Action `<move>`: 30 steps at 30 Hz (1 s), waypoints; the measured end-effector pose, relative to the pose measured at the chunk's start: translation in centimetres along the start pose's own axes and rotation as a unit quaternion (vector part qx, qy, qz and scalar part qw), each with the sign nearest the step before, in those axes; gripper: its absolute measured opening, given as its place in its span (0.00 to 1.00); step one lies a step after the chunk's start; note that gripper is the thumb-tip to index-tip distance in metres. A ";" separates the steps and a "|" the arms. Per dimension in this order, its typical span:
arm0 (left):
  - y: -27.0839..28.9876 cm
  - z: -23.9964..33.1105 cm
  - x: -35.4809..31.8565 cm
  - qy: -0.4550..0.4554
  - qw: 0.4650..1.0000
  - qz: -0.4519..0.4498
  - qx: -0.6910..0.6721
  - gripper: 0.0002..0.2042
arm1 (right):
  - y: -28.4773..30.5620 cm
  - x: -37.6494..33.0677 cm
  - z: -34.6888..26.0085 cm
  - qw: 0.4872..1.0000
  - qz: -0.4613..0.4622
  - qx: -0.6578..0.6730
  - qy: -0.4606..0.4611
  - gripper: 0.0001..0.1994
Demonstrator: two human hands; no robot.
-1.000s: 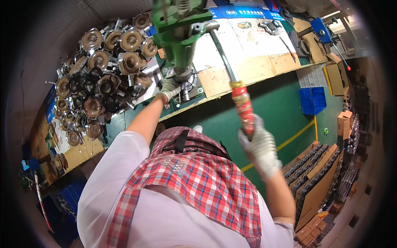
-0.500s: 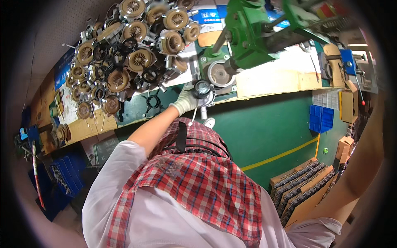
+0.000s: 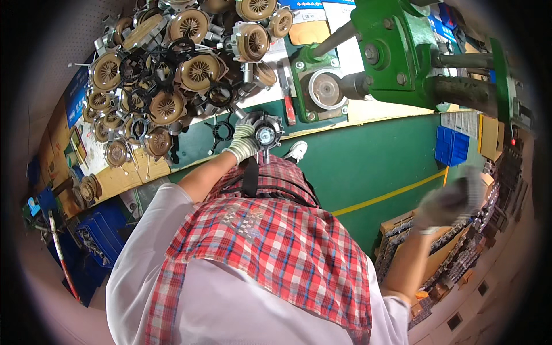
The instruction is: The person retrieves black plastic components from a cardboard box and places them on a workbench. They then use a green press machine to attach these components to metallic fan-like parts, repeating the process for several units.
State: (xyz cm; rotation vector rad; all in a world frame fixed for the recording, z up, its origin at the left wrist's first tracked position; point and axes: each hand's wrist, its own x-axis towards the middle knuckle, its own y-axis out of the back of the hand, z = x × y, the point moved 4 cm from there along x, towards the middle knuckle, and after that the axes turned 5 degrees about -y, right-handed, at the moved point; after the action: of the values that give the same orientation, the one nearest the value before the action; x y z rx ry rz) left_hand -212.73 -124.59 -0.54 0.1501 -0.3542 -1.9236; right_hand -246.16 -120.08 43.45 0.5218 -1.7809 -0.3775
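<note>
My left hand [image 3: 244, 140], in a striped knit glove, grips a round metal motor housing [image 3: 267, 135] with a dark rim and a pale hub. It holds the housing in front of the bench edge, close to my apron. Beside that hand, a black ring-shaped bracket [image 3: 221, 131] lies on the bench. My gloved right hand [image 3: 451, 202] is off to the right, above the boxes on the floor. Motion smears its fingers, and whether anything is in them does not show.
A green lever press [image 3: 397, 57] stands at the back right, with a round metal seat [image 3: 326, 91] on its base. Brown-faced fan assemblies [image 3: 165, 108] are heaped at the left. A red-handled tool [image 3: 289, 108] lies between them. Right: a blue bin [image 3: 451, 145] and cardboard boxes [image 3: 397, 224].
My left hand has drawn the motor housing back from the press toward my body. My right hand has come down from the upper right into view, and the press's arm appears moved.
</note>
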 end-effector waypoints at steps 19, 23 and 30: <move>1.7 4.0 -0.3 0.003 0.925 -0.174 0.338 0.46 | -19.0 -24.3 -12.6 0.787 -0.610 0.084 -0.047 0.42; -0.3 -1.2 -1.3 0.073 0.970 -0.071 0.219 0.30 | -20.5 -25.8 -12.6 0.792 -0.598 0.123 -0.009 0.24; -0.7 16.2 2.1 -0.064 0.947 -0.221 0.224 0.39 | -11.8 -18.7 -2.1 0.775 -0.617 0.109 -0.089 0.29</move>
State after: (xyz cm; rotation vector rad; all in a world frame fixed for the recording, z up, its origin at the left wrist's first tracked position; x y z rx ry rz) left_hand -218.52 -123.45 14.73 0.4355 -0.9095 -2.2696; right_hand -238.28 -120.11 22.66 1.8772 -1.4153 -1.1427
